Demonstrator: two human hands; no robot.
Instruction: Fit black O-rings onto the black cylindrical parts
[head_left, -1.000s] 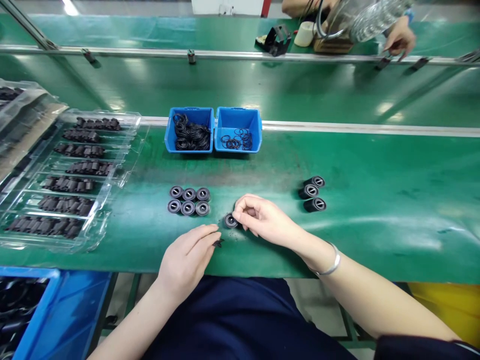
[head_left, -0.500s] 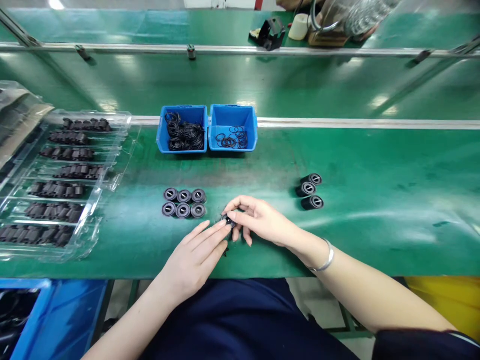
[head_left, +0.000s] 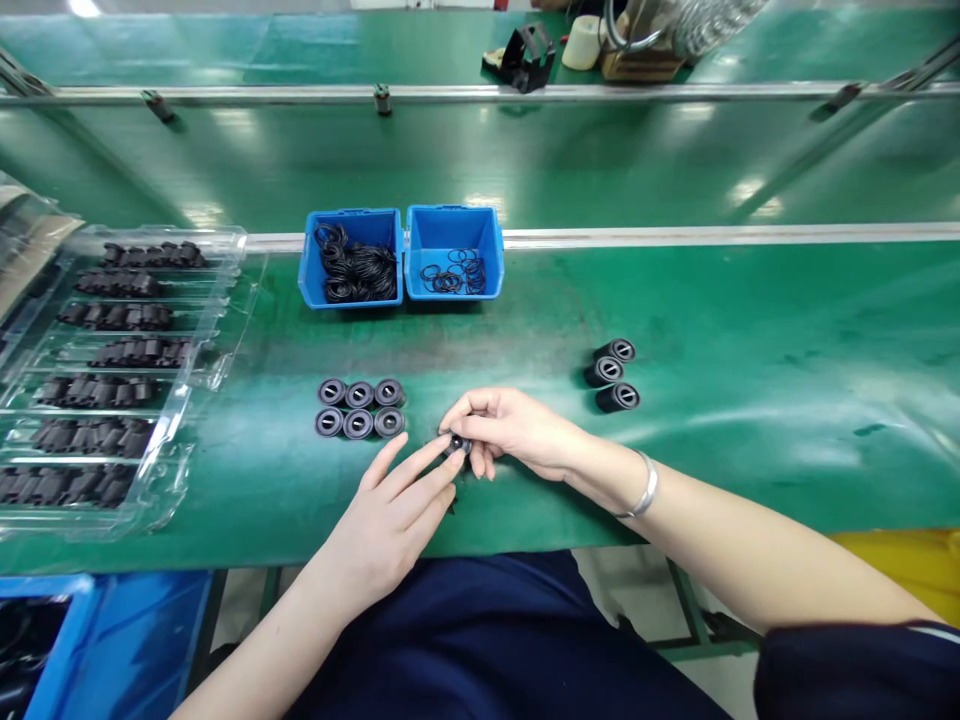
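My right hand point(head_left: 504, 432) is closed in a pinch round a small black cylindrical part point(head_left: 457, 443), with thumb and forefinger on its edge. My left hand point(head_left: 397, 510) has its fingers stretched and spread, and its fingertips touch the top of the same part. Much of the part is covered by fingers. A small dark piece point(head_left: 451, 506) shows by my left fingers, too hidden to name. Left of my hands, several black cylinders with slotted tops point(head_left: 359, 408) stand in two rows. To the right, three similar cylinders point(head_left: 618, 398) lie tilted on the green table point(head_left: 750, 440).
One blue bin point(head_left: 306, 275) holds many black rings, and the blue bin beside it point(head_left: 491, 225) holds a few thin rings. At left is a clear plastic tray point(head_left: 191, 395) with rows of black parts. A metal rail point(head_left: 675, 237) crosses behind; a blue crate point(head_left: 82, 620) sits low left.
The camera view has shifted slightly. My left fingers have spread a little, showing more of the part's top. My right hand keeps its pinch on it.
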